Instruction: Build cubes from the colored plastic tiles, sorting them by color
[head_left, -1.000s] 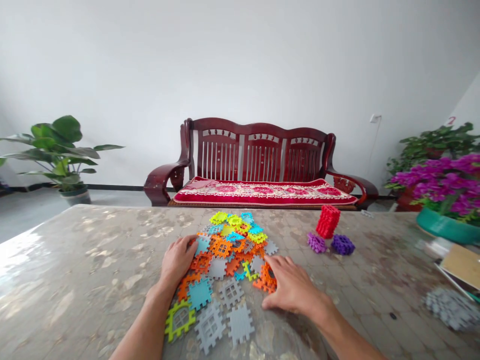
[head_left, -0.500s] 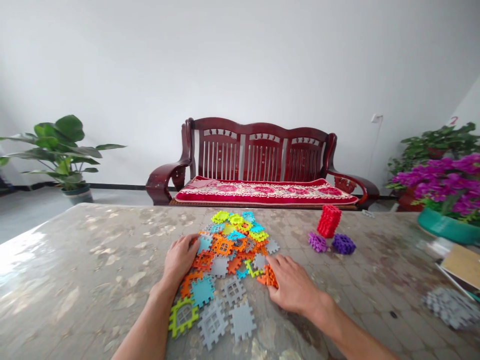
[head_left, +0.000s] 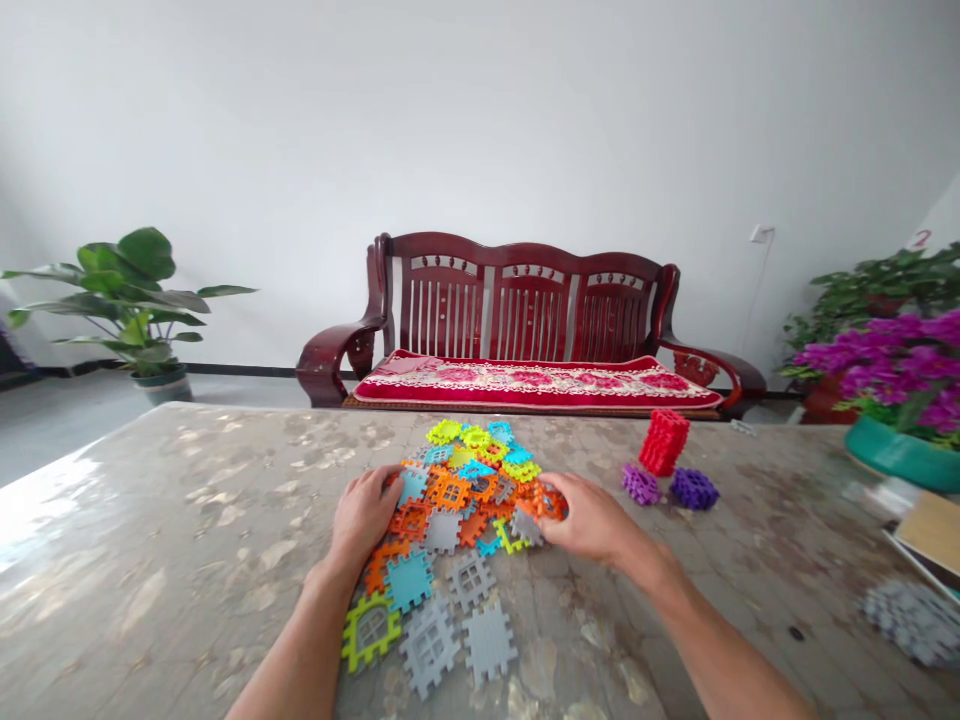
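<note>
A pile of colourful interlocking plastic tiles with toothed edges lies between my hands, with orange tiles, pale blue tiles, grey tiles and lime green tiles. My right hand is closed around orange interlocking tiles at the pile's right side; how many is unclear. At the left edge, my left hand is curled beside a pale blue tile, its fingers partly hidden. A bit of orange shows between its thumb and fingers.
Right of the pile stand a red tile stack and two purple clusters, one lighter and one darker. Grey tiles lie far right, near a teal flower pot. A wooden bench stands behind the table.
My right hand has moved forward along the pile's right side, carrying the orange tiles up over its edge. My left hand stays in nearly the same place. The view has shifted slightly.
</note>
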